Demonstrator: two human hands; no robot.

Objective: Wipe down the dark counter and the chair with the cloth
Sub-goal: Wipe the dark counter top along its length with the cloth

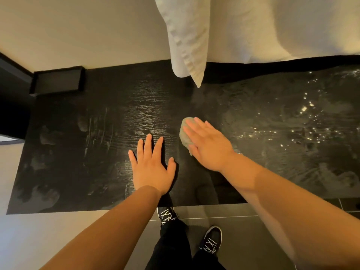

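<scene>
Counter (78, 162) bears two straight-fingered hands: left hand (152, 168) empty, right hand (208, 147) pressing one cloth (184, 140).

No word, number, brand or sign can be read in this view. The only candidate marks are white strokes on the uppers of the black sneakers (212, 240). They may be lettering or lacing, but they are too blurred to tell.
</scene>
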